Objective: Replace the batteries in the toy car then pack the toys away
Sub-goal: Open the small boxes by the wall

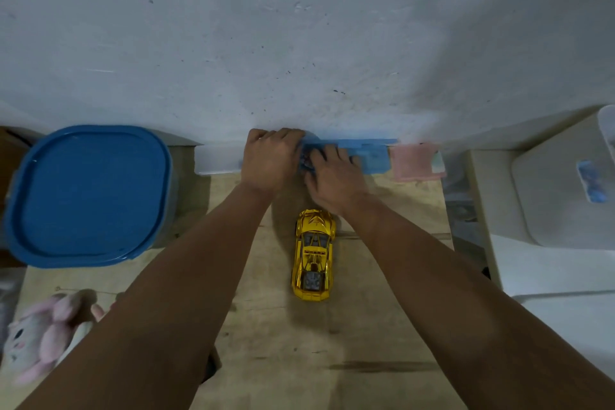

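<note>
— Where is your toy car (pixel 313 255)?
— On the wooden table (pixel 382 326), just before your hands (pixel 271 161) at the wall (pixel 299 27).
— And left?
— The lidded tub (pixel 88 195) at the far left, the plush toy (pixel 43 336) before it.

- The right hand (pixel 332 181) is motion-blurred; its finger pose cannot be told.
- Whatever sits between both hands, against the blue case (pixel 366 156), is hidden.
- Left of the grip, the plush toy (pixel 43 336) is cut by the edge.
</note>
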The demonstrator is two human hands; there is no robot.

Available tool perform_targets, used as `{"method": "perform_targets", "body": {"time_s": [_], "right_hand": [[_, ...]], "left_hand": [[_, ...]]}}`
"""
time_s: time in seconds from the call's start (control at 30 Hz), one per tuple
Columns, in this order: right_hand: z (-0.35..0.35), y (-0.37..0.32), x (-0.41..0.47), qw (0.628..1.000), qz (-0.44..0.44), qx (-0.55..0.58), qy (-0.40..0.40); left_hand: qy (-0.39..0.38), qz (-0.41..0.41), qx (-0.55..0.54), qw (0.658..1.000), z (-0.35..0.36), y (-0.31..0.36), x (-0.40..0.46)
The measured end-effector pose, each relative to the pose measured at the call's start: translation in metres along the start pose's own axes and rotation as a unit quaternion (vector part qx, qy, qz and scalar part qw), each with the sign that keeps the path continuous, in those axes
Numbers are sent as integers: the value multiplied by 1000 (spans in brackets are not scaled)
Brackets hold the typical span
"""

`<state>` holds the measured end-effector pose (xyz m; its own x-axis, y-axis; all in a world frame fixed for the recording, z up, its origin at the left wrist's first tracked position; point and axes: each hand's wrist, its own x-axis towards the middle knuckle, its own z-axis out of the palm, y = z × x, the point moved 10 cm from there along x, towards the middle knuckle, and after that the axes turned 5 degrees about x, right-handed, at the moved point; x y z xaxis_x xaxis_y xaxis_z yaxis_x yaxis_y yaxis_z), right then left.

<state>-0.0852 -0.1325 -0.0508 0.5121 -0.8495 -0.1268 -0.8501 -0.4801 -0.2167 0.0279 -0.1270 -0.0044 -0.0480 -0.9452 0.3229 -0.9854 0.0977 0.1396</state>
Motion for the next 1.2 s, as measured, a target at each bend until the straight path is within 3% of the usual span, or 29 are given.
{"method": "perform_targets", "body": {"time_s": [0.17, 0.6, 1.2], "right_hand": [[10, 5, 3, 999, 10, 36, -22], [13, 6, 12, 992, -12, 105, -67], [2, 5, 10, 978, -87, 191, -4]], "left_hand": [[-66, 22, -18, 997, 5, 4, -15], [-111, 79, 41, 990, 19, 10, -13], [-108, 34, 46, 993, 21, 9, -13]]}}
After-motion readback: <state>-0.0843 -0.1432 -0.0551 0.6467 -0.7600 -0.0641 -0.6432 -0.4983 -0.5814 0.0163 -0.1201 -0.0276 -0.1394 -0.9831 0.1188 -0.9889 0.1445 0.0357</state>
